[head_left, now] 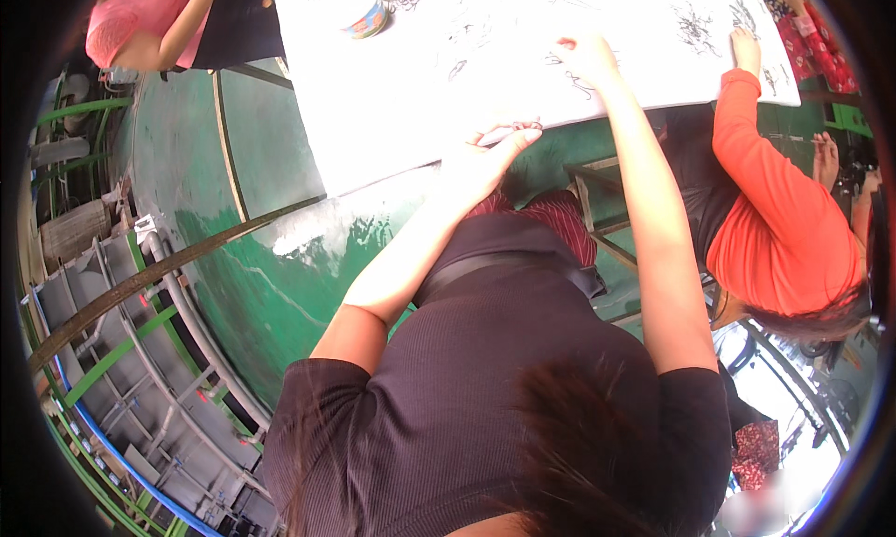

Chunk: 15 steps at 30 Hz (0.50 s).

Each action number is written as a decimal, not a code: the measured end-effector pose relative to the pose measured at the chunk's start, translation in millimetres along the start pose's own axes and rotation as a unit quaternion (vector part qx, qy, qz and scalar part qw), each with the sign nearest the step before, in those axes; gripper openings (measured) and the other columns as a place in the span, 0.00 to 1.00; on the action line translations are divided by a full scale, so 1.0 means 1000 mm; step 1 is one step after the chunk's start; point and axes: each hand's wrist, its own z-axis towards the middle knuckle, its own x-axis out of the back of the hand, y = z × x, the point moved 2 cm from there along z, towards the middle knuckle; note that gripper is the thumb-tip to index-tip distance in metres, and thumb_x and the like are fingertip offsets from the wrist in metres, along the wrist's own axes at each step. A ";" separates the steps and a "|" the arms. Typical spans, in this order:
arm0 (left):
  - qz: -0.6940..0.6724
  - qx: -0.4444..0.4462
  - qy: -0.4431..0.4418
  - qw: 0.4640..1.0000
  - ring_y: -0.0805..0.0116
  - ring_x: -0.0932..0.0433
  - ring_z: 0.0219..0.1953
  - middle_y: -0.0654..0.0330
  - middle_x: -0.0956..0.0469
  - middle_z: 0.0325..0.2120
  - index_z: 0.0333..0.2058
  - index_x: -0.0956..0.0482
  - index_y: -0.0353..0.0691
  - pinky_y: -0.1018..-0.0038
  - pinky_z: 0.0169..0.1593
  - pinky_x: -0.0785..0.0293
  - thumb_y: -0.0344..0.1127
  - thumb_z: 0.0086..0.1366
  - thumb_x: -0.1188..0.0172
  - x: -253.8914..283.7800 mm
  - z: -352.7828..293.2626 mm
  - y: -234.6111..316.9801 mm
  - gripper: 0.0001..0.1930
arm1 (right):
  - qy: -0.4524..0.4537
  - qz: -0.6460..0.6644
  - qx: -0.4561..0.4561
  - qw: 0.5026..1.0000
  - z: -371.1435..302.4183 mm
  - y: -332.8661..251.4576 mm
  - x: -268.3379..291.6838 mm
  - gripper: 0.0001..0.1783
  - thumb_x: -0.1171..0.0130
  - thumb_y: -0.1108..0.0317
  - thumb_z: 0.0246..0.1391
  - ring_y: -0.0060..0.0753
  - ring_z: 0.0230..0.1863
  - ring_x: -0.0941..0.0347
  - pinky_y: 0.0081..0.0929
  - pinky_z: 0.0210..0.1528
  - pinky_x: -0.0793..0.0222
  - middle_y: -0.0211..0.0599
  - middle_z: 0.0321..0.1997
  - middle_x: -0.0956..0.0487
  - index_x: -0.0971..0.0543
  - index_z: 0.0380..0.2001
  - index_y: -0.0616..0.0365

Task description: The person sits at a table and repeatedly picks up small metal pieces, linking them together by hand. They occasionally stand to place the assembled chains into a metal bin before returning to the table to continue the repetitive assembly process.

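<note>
A white table top, very bright in the light, carries scattered thin black strands or loops in loose clumps. At its near edge my left hand is closed, thumb and fingers pressed together; a small dark bit shows at the fingertips, too small to name. Further in and to the right, my right hand reaches over the surface with its fingers curled into a pinch. A few dark strands lie beside and under it. Whatever its fingertips hold cannot be made out.
A colourful bowl-like object lies tilted on the table's far left. A co-worker in an orange top reaches onto the table at right; people in pink and red stand at the far corners. Pipes and a railing run along the left.
</note>
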 end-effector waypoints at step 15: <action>-0.014 0.024 0.075 0.997 0.77 0.29 0.33 0.63 0.26 0.27 0.31 0.25 0.37 0.82 0.40 0.32 0.28 0.53 0.41 -0.001 0.012 0.005 0.06 | -0.025 0.587 -0.202 0.784 -0.088 -0.134 0.054 0.04 0.50 0.73 0.50 0.14 0.10 0.43 0.10 0.12 0.50 0.34 0.15 0.30 0.30 0.24 0.62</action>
